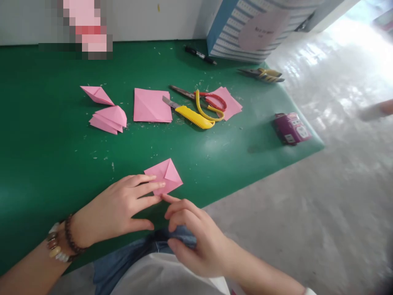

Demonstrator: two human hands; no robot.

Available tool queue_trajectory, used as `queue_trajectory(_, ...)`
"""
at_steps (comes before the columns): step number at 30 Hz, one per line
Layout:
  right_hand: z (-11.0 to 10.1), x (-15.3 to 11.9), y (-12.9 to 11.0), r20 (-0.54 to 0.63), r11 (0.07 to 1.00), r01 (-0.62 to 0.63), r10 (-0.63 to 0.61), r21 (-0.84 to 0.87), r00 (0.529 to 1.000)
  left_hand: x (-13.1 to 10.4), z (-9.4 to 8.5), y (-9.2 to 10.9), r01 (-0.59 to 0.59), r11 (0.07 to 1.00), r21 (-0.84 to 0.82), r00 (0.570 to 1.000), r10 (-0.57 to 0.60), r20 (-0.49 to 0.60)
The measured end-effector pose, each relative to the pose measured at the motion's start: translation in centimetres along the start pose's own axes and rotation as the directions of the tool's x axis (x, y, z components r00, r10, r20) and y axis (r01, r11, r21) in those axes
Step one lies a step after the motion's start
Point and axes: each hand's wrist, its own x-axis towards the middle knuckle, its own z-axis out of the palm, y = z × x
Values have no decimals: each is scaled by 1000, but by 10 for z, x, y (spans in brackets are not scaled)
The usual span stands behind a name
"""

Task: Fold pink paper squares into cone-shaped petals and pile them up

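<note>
Beyond the yellow cutter (pixel 193 116) and to its right stands a striped box (pixel 227 43) with a round pink label (pixel 260 30), its dark print too blurred to read; the purple packet (pixel 293 128) right of the cutter bears pale markings, also illegible. The folded paper (pixel 174 173) lies on the person's side of the cutter, slightly left: plain pink, four-cornered, with a small triangular flap creased over its face. The left hand (pixel 125 205) rests on it, fingers spread and gripping nothing; the right hand (pixel 196 235) is loosely curled, thumb apart, index fingertip at the paper's near edge. The cutter's desk (pixel 221 159) is glossy green, flecked with pale scraps around it; grey floor (pixel 276 205) shows to the cutter's right.
</note>
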Motion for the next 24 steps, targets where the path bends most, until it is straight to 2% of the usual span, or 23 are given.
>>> queue_trajectory(4, -2, 2, -3, 54, 999, -48, 47, 21, 997, 0, -2, 0, -7, 1000, 3, 1000, 7, 14)
queue_trajectory(11, -6, 0, -11, 92, 971, -238, 237, 2, 967, 0, -1, 0, 8, 1000, -4, 999, -8, 31)
queue_trajectory(20, -17, -5, -7, -47, 943, -315, 312, -110, 949, 1, -3, 0, 21, 999, -28, 999, -20, 43)
queue_trajectory(24, -19, -5, -8, -62, 939, -322, 316, -118, 947, 1, -4, 1, 20, 999, -36, 999, -19, 31)
